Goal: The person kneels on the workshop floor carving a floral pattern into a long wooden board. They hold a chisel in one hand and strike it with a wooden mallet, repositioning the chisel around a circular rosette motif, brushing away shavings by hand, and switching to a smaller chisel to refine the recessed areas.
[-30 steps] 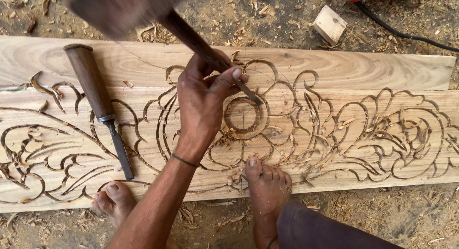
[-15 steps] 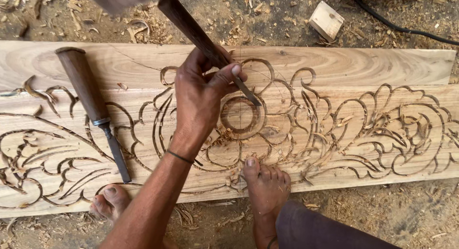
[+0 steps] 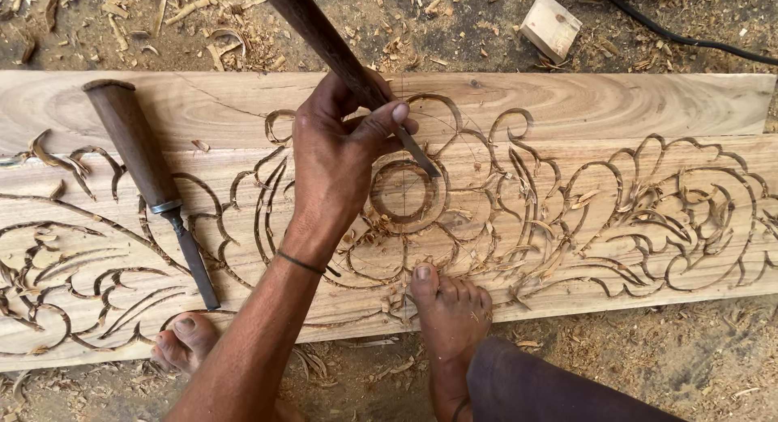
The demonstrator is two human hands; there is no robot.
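Note:
My left hand (image 3: 336, 159) is shut on a dark wooden-handled chisel (image 3: 324, 41). The chisel slants down to the right, and its blade tip rests at the upper right rim of a carved circle (image 3: 405, 195). The circle is the middle of a floral scroll pattern cut into a long pale wooden plank (image 3: 608, 106). My right hand is out of view. A second chisel (image 3: 146, 171) with a brown handle and a metal ferrule lies loose on the plank, to the left of my hand.
My bare right foot (image 3: 450, 309) presses on the plank's near edge, and the toes of my left foot (image 3: 185, 341) touch it further left. A small wood block (image 3: 551, 25) and a black cable (image 3: 689, 37) lie on the chip-strewn ground behind.
The dark mallet head seen at the top edge over the chisel's handle has gone out of view. My left hand keeps the chisel at the carved circle.

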